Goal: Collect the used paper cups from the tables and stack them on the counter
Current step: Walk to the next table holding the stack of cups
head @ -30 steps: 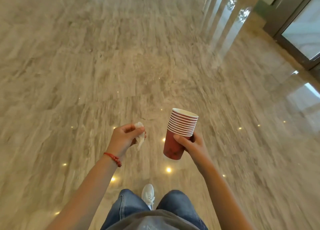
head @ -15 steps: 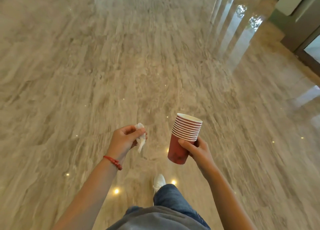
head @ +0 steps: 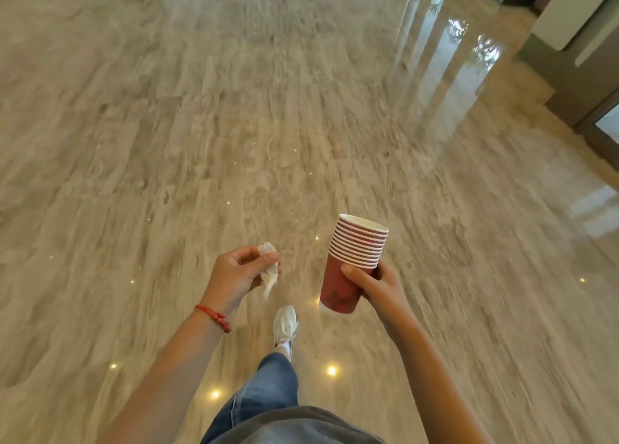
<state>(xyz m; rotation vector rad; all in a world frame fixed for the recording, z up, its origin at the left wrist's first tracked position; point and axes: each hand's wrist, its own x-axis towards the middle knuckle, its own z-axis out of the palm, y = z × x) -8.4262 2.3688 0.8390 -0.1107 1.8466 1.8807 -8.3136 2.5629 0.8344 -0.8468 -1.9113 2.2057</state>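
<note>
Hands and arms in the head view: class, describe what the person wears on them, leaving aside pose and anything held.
Both arms are bare to the bottom edge of the picture, with no sleeves in view. The left wrist carries a red beaded bracelet. The left hand and right hand wear no gloves, and no rings or watch can be seen.

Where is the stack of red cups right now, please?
In the head view, right of centre: the right hand grips the stack of red cups above the floor.

Head-worn camera looks steeply down at floor (head: 234,125), somewhat blurred.
</note>
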